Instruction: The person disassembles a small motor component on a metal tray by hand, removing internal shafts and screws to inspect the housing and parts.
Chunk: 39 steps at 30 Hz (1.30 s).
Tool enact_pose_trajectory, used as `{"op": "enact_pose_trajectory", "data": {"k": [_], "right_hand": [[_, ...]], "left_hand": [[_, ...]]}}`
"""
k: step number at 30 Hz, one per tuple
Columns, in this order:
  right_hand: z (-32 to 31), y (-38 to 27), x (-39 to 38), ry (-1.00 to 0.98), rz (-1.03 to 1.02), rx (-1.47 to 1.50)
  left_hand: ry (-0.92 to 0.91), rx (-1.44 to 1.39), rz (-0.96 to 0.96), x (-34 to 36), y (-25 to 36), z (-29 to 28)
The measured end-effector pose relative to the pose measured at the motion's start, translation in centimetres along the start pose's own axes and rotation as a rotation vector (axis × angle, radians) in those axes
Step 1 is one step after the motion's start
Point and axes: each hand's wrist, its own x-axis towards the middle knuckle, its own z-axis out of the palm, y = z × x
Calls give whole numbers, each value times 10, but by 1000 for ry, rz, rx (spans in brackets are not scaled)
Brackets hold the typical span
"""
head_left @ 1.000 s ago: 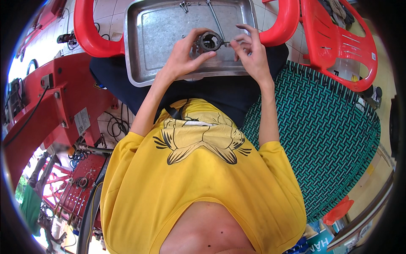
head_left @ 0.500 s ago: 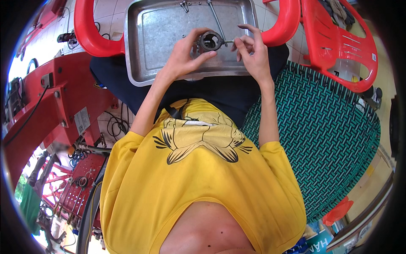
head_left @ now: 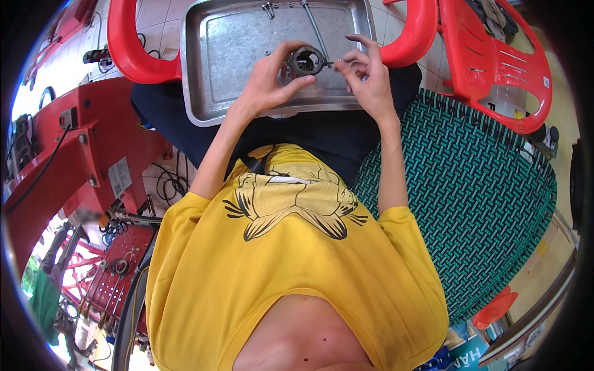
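A dark round metal housing [head_left: 307, 60], hollow in the middle, is held above the tray by my left hand [head_left: 272, 77]. Fingers curl behind its far left side and the thumb presses its near edge. From the housing's right side a thin bolt [head_left: 330, 63] sticks out. My right hand [head_left: 368, 77] has its thumb and a fingertip closed around the bolt's outer end, while the index finger stays raised. The fingertips partly hide that end. Beneath both hands is a shallow metal tray [head_left: 213, 74], resting across my lap.
A long metal rod tool [head_left: 314, 28] lies in the tray beyond the housing. Small bolts [head_left: 268, 10] sit near the tray's far side. Red plastic chairs [head_left: 495, 68] stand around, with a green woven seat [head_left: 458, 204] at right and a red machine frame [head_left: 99, 136] at left.
My right fingertips have moved slightly left along the bolt, closer to the housing, and less of the bolt shows. My left hand and the housing stay nearly still.
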Motion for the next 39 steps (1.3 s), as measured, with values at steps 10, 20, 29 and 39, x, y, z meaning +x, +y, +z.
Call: {"op": "enact_pose_trajectory", "data": {"k": [10, 20, 29, 39], "right_hand": [[1, 3, 0, 35, -9, -22], [4, 6, 1, 98, -132, -97], [1, 5, 1, 72, -145, -81], [-1, 5, -1, 63, -88, -36]], "left_hand": [[42, -21, 42, 2, 3, 2], [44, -8, 69, 3, 2, 2], [42, -17, 65, 3, 1, 3], [44, 0, 62, 2, 2, 2]]}}
